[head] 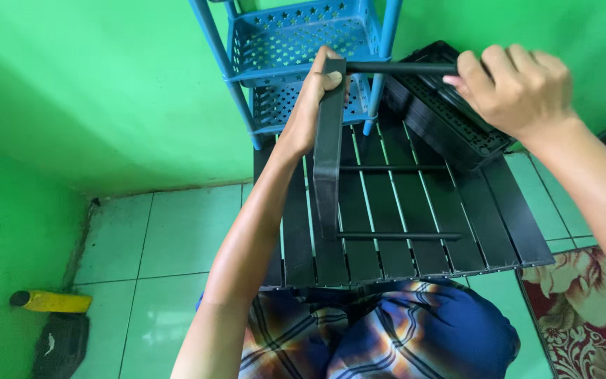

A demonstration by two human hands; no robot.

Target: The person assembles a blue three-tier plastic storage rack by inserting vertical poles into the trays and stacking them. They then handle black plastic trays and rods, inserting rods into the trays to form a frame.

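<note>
My left hand [311,105] grips the top of a black upright side bar [328,161], which has two thin black rods [394,237] sticking out to the right. A third black rod [398,68] meets the top of that bar, and my right hand [517,88] is closed around its right end. Below lies a black slatted panel [499,224], flat across my knees. A stack of black perforated trays [450,116] leans behind it on the right.
A blue plastic shelf rack [296,42] with perforated baskets stands against the green wall. The floor is pale green tile. A yellow cylinder [50,302] and a black bag [61,344] lie at lower left. A patterned red rug [587,309] lies at lower right.
</note>
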